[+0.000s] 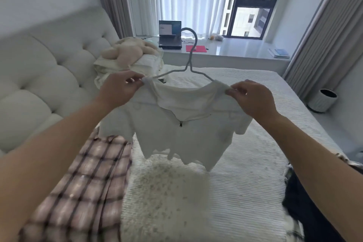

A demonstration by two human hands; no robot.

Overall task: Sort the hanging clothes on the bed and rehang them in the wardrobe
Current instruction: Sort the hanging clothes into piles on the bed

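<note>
Hands work the hanging step: left hand (119,88) and right hand (249,97) each pinch a shoulder of the white top (182,124) on its hanger (189,59) above the bed (245,173), likely squaring it before the wardrobe

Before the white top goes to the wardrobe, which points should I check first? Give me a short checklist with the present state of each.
1. Left hand has a grip on the collar of the white top: ok, it pinches the left end.
2. Right hand has a grip on the other end: ok.
3. Hanger sits inside the top: ok, its arms run into the neckline.
4. Hook free for the rail: ok, nothing hangs on it.
5. Zipper closed: not ok, open at the neck.
6. Top clear of the plaid garment on the bed: cannot tell; the left sleeve overlaps it in view.
</note>
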